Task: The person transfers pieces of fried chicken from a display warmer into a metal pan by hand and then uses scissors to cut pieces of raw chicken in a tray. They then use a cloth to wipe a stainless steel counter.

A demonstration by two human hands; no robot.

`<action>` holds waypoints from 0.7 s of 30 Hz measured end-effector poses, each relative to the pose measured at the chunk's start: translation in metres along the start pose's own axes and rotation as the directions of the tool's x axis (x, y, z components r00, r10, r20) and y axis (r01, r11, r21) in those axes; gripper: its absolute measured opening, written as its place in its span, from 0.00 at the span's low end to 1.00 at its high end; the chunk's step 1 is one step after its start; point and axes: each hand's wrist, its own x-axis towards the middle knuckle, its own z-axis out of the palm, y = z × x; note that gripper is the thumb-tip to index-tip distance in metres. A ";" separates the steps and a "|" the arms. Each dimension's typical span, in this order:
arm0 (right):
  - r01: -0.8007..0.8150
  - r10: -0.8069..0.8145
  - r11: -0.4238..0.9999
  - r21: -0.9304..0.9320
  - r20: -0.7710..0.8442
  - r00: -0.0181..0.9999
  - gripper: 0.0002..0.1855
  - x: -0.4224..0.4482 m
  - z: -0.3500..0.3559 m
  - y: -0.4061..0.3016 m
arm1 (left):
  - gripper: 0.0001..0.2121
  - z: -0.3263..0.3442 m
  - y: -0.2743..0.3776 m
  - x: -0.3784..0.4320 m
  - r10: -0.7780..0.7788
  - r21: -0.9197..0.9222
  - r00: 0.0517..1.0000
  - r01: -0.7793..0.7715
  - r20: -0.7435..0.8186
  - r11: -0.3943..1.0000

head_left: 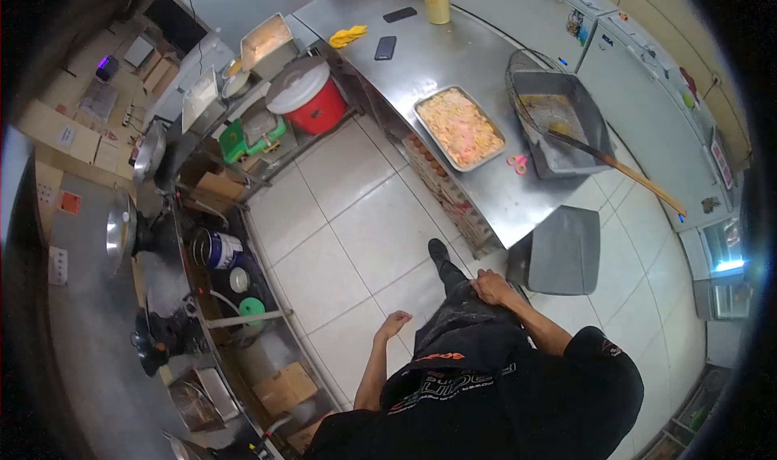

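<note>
My left hand (396, 323) hangs over the tiled floor with its fingers curled and nothing visible in them. My right hand (490, 287) lies against the dark apron (458, 317) at my thigh; whether it pinches the cloth is unclear. Ahead stands a steel table (461, 53). On it a metal tray (461, 129) is filled with a pale, pinkish-yellow chopped mixture. Pink-handled scissors (517, 164) lie beside the tray. To their right a grey plastic tub (552, 162) holds a wire strainer (522, 95) with a long wooden handle (643, 183).
Egg trays (449, 202) are stacked under the table edge. A grey bin (564, 250) stands by its near corner. Along the left run a stove counter with woks (121, 226), a red bucket (315, 101) and a green scale (252, 135). White chest freezers (643, 89) line the right.
</note>
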 end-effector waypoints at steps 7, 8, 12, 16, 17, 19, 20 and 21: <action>0.027 0.256 0.812 0.583 -0.397 0.881 0.19 0.116 -0.065 0.014 | 0.15 -0.148 0.073 0.100 -0.107 -0.167 0.922 0.047 -0.372 0.985; -0.010 0.407 0.712 0.702 -0.402 0.820 0.19 0.141 -0.077 0.037 | 0.16 -0.160 0.088 0.117 -0.190 -0.205 0.922 0.125 -0.338 0.971; 0.285 0.624 -0.174 0.943 -0.118 0.773 0.20 0.203 -0.155 0.074 | 0.19 -0.198 0.113 0.153 -0.379 -0.212 0.911 0.343 -0.162 0.915; 0.112 0.718 0.003 0.994 -0.080 0.692 0.16 0.252 -0.175 0.093 | 0.19 -0.241 0.115 0.182 -0.431 -0.230 0.897 0.401 -0.098 0.887; 0.169 0.755 0.134 0.977 -0.211 0.621 0.14 0.257 -0.165 0.100 | 0.19 -0.249 0.118 0.191 -0.450 -0.257 0.887 0.414 -0.103 0.873; 0.439 0.802 -0.016 0.898 -0.251 0.542 0.13 0.257 -0.150 0.110 | 0.18 -0.267 0.119 0.205 -0.439 -0.304 0.887 0.383 -0.143 0.872; 0.260 0.840 -0.133 0.956 -0.031 0.542 0.14 0.257 -0.162 0.100 | 0.18 -0.275 0.114 0.206 -0.494 -0.334 0.855 0.424 -0.160 0.842; 0.217 0.823 -0.224 0.950 0.065 0.565 0.14 0.252 -0.168 0.097 | 0.18 -0.282 0.118 0.216 -0.533 -0.349 0.832 0.458 -0.157 0.818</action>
